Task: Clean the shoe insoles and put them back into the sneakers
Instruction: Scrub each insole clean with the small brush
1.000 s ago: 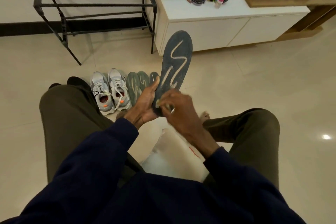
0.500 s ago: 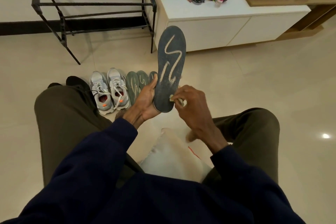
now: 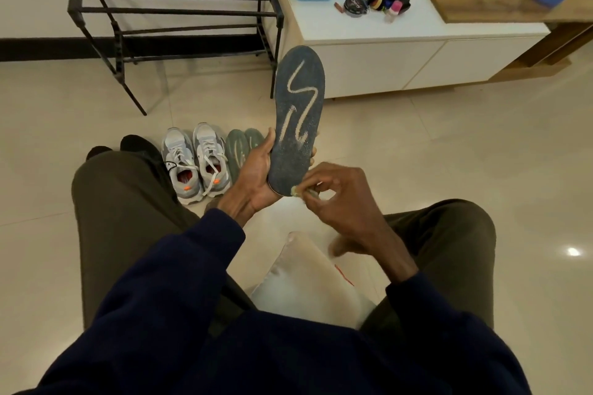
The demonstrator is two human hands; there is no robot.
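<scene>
While the left hand [image 3: 256, 176] grips the dark insole [image 3: 298, 112] by its heel end, holding it upright with the squiggle-marked underside facing the person, the right hand [image 3: 340, 199] pinches a small pale scrap [image 3: 296, 192] against the heel's lower edge. To do this well, I judge the left grip should be firm enough that the insole does not flex, with the right working short strokes across the gritty surface. Both grey sneakers [image 3: 195, 163] sit on the floor [image 3: 417, 154], two greenish insoles [image 3: 239, 147] just beside them.
</scene>
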